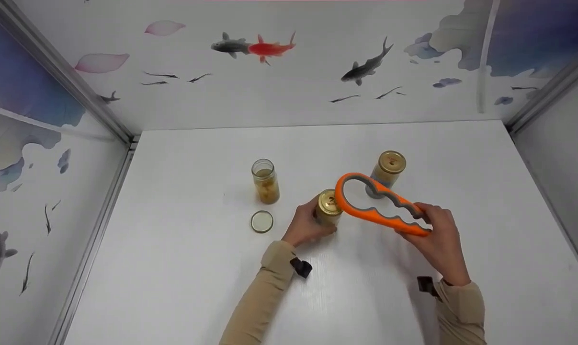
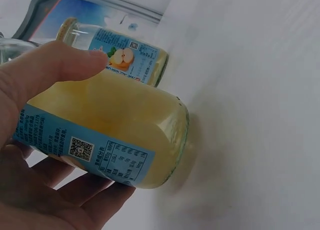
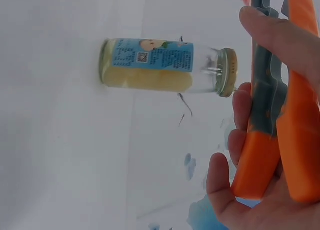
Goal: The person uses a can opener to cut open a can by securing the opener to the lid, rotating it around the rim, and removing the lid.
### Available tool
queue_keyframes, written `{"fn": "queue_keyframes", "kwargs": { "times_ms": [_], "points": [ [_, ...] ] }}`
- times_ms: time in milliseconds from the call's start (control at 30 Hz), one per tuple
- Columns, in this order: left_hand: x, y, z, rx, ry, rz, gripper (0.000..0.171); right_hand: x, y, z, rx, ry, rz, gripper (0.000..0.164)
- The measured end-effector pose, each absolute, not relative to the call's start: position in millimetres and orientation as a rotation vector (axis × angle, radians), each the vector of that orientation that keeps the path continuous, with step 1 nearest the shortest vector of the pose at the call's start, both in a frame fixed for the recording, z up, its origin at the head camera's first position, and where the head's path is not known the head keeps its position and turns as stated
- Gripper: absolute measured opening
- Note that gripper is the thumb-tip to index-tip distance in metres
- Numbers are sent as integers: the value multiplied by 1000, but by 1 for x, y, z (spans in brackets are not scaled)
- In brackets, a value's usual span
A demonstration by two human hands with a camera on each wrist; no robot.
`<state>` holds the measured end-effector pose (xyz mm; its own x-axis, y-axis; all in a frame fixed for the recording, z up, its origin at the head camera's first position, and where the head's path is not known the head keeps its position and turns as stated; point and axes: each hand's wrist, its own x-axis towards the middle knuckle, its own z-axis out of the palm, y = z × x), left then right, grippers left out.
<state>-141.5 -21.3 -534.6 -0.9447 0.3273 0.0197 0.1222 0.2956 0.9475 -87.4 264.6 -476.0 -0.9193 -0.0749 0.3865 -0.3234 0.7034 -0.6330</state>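
My left hand [image 1: 309, 224] grips a glass jar [image 2: 115, 125] of pale fruit with a blue label and a gold lid [image 1: 329, 202]. The thumb lies on one side of the glass, the fingers round the other. In my right hand [image 1: 437, 239] are the handles of an orange and grey jar opener [image 1: 372, 216]. Its wide looped end is beside the gold lid; whether it touches the lid I cannot tell. In the right wrist view, the thumb and fingers [image 3: 242, 107] wrap the opener's two arms.
A second closed jar [image 1: 391, 163] stands upright behind the opener. To the left stands an uncapped jar [image 1: 266, 184] with fruit inside, and its loose lid [image 1: 262, 222] lies in front of it. White panels with painted fish [image 1: 272, 48] border the white table [image 1: 183, 268].
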Motion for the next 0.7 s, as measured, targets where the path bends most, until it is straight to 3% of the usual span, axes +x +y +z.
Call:
{"fn": "queue_keyframes", "kwargs": {
  "times_ms": [367,700],
  "points": [
    [-130,-17,-530,534,2334,1728,55,-96,243,-457,479,-2583,1021,57],
    [-125,-10,-528,706,2321,1779,61,-98,229,-450,565,-2594,959,56]
  ]
}}
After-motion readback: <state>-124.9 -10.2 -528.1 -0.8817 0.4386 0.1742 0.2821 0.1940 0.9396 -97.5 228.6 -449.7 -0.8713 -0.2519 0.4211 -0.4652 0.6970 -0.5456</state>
